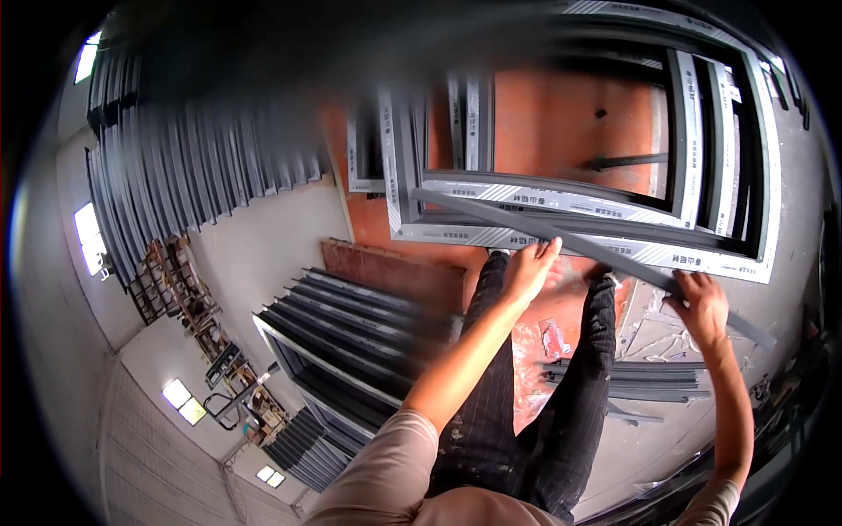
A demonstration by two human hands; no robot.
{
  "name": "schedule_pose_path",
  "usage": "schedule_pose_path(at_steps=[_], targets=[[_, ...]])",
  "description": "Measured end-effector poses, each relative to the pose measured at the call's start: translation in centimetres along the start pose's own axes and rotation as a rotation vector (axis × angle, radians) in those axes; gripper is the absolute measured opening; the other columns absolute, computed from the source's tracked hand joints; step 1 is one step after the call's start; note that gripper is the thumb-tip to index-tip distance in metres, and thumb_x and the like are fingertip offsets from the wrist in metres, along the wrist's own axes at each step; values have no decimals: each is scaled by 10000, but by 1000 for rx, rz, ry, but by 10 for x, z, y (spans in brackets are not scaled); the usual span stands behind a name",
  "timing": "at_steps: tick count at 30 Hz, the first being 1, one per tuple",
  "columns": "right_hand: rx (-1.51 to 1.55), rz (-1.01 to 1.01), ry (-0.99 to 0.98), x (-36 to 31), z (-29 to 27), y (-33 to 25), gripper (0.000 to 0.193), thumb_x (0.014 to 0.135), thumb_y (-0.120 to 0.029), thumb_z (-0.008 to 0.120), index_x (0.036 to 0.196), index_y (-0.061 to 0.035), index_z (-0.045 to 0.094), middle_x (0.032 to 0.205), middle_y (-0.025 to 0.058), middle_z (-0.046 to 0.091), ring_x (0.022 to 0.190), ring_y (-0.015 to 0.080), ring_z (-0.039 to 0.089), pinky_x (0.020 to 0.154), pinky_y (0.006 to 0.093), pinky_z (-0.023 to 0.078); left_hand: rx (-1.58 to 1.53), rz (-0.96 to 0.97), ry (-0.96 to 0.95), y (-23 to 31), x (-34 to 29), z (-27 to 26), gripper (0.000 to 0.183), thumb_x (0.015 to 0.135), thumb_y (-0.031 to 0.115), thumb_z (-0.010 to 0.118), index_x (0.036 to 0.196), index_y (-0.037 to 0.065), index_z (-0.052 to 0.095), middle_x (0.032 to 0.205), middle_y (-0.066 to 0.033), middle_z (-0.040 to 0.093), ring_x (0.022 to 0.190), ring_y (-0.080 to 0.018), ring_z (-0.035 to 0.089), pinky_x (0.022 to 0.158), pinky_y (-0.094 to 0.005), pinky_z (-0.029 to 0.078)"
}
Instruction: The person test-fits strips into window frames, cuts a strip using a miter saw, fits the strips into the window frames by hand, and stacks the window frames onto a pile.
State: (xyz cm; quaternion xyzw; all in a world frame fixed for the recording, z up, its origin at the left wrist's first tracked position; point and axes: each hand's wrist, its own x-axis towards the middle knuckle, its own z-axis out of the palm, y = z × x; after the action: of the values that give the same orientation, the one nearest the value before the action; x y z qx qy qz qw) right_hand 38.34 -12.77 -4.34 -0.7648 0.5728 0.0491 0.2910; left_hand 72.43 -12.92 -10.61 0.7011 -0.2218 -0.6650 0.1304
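A long grey strip (610, 259) runs at a slant from the upper left down to the right, in front of large window frames. My left hand (533, 270) is closed on it near its middle, thumb along the top edge. Farther right, my right hand (700, 305) also grips the strip, and its end extends past that hand. The strip's far left end overlaps the lower corner of the nearest window frame (474, 235). This frame is dark grey with pale printed film on its faces. Several similar frames (690, 131) lie behind or within it.
More grey frames (342, 333) stand stacked at my left. A brown board (386, 272) lies beyond them. Loose grey strips (640, 381) rest on the floor beside my right leg, near crumpled clear film. Long dark profiles (210, 167) line the far left; a dark blur covers the top.
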Motion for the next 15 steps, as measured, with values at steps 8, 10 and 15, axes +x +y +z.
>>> schedule_pose_path(at_steps=[8,10,15], targets=[[-60,-118,-81,86,16,23,290,744,-307,740,856,-76,606,774,87,597,772,284,590,690,384,473,1120,1039,446,27,45,-44,560,791,456,690,1110,6,585,1119,-148,605,1018,-352,552,964,-460,371],[-32,-136,-98,92,28,30,290,753,-325,735,830,-76,608,754,83,595,752,277,592,672,381,474,1140,808,240,21,64,-57,543,804,501,651,1067,28,603,1091,-132,612,1041,-327,552,1013,-456,340],[-6,-140,-148,105,42,34,292,759,-346,726,826,-82,622,769,87,603,763,277,600,674,389,482,1055,691,137,-3,78,-64,434,824,520,622,918,96,633,913,-80,613,949,-277,566,896,-409,384]])
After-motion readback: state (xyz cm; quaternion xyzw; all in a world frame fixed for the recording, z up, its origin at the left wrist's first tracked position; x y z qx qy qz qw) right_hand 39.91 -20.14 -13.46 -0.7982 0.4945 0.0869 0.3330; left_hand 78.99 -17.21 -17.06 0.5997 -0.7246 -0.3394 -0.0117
